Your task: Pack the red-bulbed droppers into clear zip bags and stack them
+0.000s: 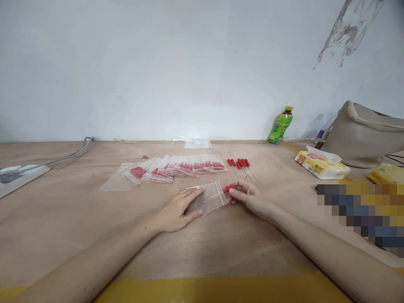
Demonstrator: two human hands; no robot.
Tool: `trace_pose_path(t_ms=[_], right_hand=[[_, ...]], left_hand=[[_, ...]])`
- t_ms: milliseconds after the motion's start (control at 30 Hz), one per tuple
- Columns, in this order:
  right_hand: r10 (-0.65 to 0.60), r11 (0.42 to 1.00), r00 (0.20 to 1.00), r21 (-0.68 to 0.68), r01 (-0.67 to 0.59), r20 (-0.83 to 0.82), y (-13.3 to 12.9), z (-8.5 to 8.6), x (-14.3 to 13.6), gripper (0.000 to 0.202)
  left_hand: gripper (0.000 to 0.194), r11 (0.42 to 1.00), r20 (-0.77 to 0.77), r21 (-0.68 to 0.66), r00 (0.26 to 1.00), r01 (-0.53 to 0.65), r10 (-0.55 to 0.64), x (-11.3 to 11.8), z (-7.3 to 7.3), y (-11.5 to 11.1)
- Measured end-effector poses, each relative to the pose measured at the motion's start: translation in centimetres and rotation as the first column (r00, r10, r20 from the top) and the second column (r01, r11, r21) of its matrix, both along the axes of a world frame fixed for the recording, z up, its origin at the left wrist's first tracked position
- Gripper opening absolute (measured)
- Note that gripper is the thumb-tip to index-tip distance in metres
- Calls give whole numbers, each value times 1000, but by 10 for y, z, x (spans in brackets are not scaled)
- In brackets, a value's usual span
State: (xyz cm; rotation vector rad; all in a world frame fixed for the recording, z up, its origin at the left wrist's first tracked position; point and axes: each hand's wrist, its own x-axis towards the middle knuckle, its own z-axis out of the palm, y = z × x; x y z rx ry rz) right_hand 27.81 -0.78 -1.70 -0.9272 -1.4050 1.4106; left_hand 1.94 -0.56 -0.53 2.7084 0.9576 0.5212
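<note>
A clear zip bag [211, 198] lies on the table in front of me. My left hand [178, 210] rests flat over its left end, fingers and thumb spread apart. At the bag's right-hand mouth, my right hand [248, 195] is closed in a pinch on a dropper with a red rubber bulb [228, 188]. Whether the dropper's thin stem is inside the bag I cannot tell. Just beyond my right hand lies a small group of loose droppers [241, 165], red bulbs pointing away and clear stems towards me.
Filled bags [178, 167] with red bulbs overlap in a row behind the hands. More flat bags [198, 144] lie by the wall. A green bottle [281, 125], a tissue pack [322, 164] and a beige bag [362, 134] stand right. A power strip [23, 176] sits left.
</note>
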Motion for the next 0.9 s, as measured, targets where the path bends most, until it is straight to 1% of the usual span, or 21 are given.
trace_pose_path(t_ms=[67,133,267,333,433,500,533,567,633,700,767,800,833,900], right_hand=[[105,994,993,34,-107,59,0,3,3,22],[173,984,983,31,-175,69,1,5,4,21],[307,952,946,-39,-304,104,3,6,3,26],[334,942,934,-79,-326,125,6,5,3,30],[310,949,929,-129,-288,202,11,2,8,36],[271,962,919,-121,-246,287,13,1,10,38],[259,966,908,-100,-239,330,14,1,10,39],[253,967,894,-65,-246,370,14,1,9,39],[237,955,868,57,-290,437,13,3,6,37],[212,912,842,209,-353,497,12,6,3,34],[176,868,816,305,-392,550,12,9,0,38],[169,863,804,309,-401,570,11,10,0,41],[169,876,799,284,-390,576,11,10,-1,44],[187,933,821,163,-320,540,9,11,-1,50]], left_hand=[[55,1000,4,-2,1000,4,-4,1,1,0],[55,1000,8,0,1000,5,-5,1,1,1],[52,1000,27,3,1000,9,-9,2,1,1],[48,1000,53,-9,998,21,-21,1,1,2],[33,999,104,-29,994,46,-43,-3,1,3],[27,997,119,-32,990,74,-69,-6,1,4],[27,995,115,-34,990,89,-84,-6,1,5],[30,994,109,-37,989,101,-96,-7,1,5],[35,993,102,-40,989,108,-103,-7,0,6],[37,994,110,-42,989,103,-98,-7,-1,7],[36,994,118,-44,988,102,-96,-6,-1,7],[34,994,119,-46,988,104,-98,-5,-1,7],[33,993,119,-47,988,107,-100,-5,0,7],[33,992,120,-50,987,113,-107,-4,0,7]])
